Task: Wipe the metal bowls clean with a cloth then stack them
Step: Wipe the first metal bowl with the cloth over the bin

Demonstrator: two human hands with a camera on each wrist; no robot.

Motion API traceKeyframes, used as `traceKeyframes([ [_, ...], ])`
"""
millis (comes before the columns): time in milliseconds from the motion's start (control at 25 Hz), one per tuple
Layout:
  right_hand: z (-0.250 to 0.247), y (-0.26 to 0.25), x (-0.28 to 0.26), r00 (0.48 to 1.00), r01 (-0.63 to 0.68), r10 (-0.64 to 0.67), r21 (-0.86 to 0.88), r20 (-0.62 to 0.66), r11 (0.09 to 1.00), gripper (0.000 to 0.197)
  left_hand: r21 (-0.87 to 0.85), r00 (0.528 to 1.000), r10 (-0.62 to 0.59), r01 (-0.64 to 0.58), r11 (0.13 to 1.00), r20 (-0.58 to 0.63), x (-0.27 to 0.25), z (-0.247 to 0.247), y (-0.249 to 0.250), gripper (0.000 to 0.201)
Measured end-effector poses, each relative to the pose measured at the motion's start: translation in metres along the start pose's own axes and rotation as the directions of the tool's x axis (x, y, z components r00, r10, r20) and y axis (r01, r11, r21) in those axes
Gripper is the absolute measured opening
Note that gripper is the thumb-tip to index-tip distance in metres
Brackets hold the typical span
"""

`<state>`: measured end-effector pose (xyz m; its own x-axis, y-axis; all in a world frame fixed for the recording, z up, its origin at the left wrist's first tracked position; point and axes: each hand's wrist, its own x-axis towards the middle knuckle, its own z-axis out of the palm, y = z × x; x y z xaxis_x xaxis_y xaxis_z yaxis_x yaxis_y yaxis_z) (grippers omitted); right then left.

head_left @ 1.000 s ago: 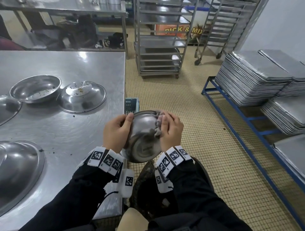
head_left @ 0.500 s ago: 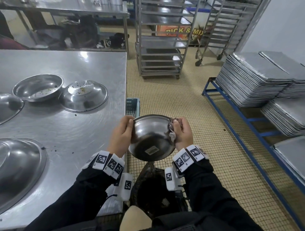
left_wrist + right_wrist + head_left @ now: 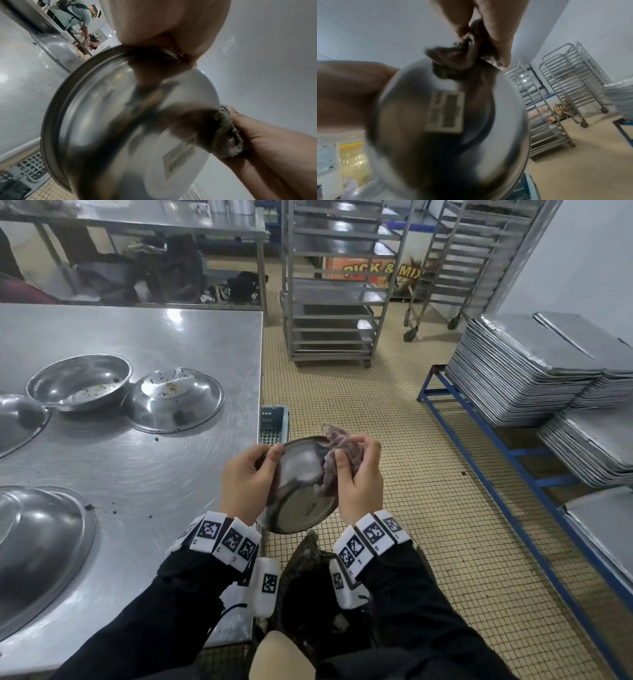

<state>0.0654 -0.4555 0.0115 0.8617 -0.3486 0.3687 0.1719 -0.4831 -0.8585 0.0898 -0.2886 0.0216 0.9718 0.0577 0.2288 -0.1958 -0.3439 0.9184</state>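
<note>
I hold a small metal bowl (image 3: 298,491) over the floor, just off the table's right edge, its bottom with a barcode sticker (image 3: 181,155) turned toward me. My left hand (image 3: 248,479) grips its left rim, thumb on the outer wall. My right hand (image 3: 358,474) holds a crumpled greyish cloth (image 3: 337,453) against the bowl's upper right rim. In the right wrist view the cloth (image 3: 453,59) is bunched on the bowl (image 3: 453,128) under the fingers. On the table lie an upright dirty bowl (image 3: 78,381) and an upturned bowl (image 3: 173,400) with crumbs.
Larger upturned bowls (image 3: 37,546) sit on the steel table (image 3: 137,467) at the near and far left. A black bin bag (image 3: 318,594) hangs below my hands. A blue crate (image 3: 272,424) stands on the tiled floor. Stacked metal trays (image 3: 534,368) fill the blue rack at right.
The bowl has been tilted and turned in my hands, and my right hand with the cloth has shifted up to the bowl's upper right rim. My left hand keeps its grip.
</note>
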Motion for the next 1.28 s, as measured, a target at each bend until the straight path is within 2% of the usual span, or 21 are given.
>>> traceKeyframes([
  [40,0.005,-0.001,-0.006,0.998,-0.006,0.007,0.024,-0.069,1.000,0.029,-0.003,0.999,-0.028,0.028,1.000,-0.020,-0.001,0.000,0.001,0.029],
  [120,0.015,-0.004,-0.016,0.985,0.115,-0.117,-0.021,-0.125,0.993,0.030,0.022,0.999,-0.029,0.030,0.999,-0.034,-0.002,-0.002,0.004,0.035],
  [200,0.024,-0.009,-0.024,0.966,0.253,-0.256,-0.082,-0.031,0.964,0.036,0.081,0.999,0.027,-0.023,0.996,-0.039,-0.004,-0.004,0.008,0.040],
  [280,0.030,-0.016,-0.026,0.954,0.300,-0.300,-0.131,0.024,0.945,0.044,0.097,0.997,0.068,-0.064,0.993,-0.036,-0.007,-0.004,0.012,0.042],
  [360,0.033,-0.021,-0.020,0.970,0.235,-0.243,-0.176,-0.025,0.956,0.048,0.077,0.997,0.064,-0.061,0.995,-0.038,-0.008,-0.005,0.013,0.042],
  [440,0.029,-0.019,-0.009,0.995,0.062,-0.077,-0.221,-0.059,0.973,0.049,0.045,0.999,0.021,-0.019,0.999,-0.046,-0.006,-0.009,0.011,0.040],
  [520,0.022,-0.002,0.002,0.984,-0.174,0.177,-0.187,-0.002,0.967,0.046,0.049,0.998,-0.009,0.012,0.999,-0.061,-0.003,-0.014,0.008,0.041],
  [560,0.018,0.008,0.003,0.969,-0.239,0.246,-0.145,0.035,0.960,0.043,0.063,0.997,-0.009,0.014,0.998,-0.072,-0.002,-0.016,0.007,0.042],
  [600,0.015,0.015,0.001,0.965,-0.252,0.258,-0.111,0.046,0.961,0.039,0.072,0.997,-0.009,0.015,0.997,-0.081,-0.001,-0.017,0.006,0.042],
  [720,0.014,0.015,-0.015,0.992,-0.129,0.129,-0.052,0.006,0.990,0.036,0.068,0.996,0.012,-0.006,0.998,-0.091,-0.001,-0.017,0.006,0.038],
  [800,0.021,0.001,-0.024,0.999,0.040,-0.041,-0.045,-0.018,0.998,0.039,0.101,0.996,0.054,-0.046,0.994,-0.071,-0.002,-0.014,0.008,0.038],
  [880,0.031,-0.011,-0.026,0.981,0.185,-0.189,-0.081,-0.042,0.979,0.042,0.116,0.996,0.076,-0.070,0.991,-0.055,-0.004,-0.010,0.010,0.039],
  [960,0.036,-0.014,-0.019,0.974,0.204,-0.212,-0.096,-0.079,0.974,0.043,0.062,0.997,0.053,-0.049,0.997,-0.054,-0.004,-0.005,0.010,0.039],
  [1080,0.031,-0.008,-0.013,0.990,0.085,-0.085,-0.006,-0.109,0.996,0.039,-0.093,0.998,-0.017,0.011,0.996,-0.059,-0.001,-0.005,0.005,0.042],
  [1160,0.023,-0.002,-0.014,0.994,-0.059,0.072,0.147,-0.084,0.987,0.029,-0.190,0.995,-0.073,0.059,0.980,-0.070,0.000,-0.008,0.001,0.038],
  [1280,0.011,0.010,-0.020,0.945,-0.312,0.326,0.311,0.007,0.898,0.029,-0.282,0.984,-0.159,0.129,0.951,-0.085,-0.003,-0.009,-0.003,0.035],
])
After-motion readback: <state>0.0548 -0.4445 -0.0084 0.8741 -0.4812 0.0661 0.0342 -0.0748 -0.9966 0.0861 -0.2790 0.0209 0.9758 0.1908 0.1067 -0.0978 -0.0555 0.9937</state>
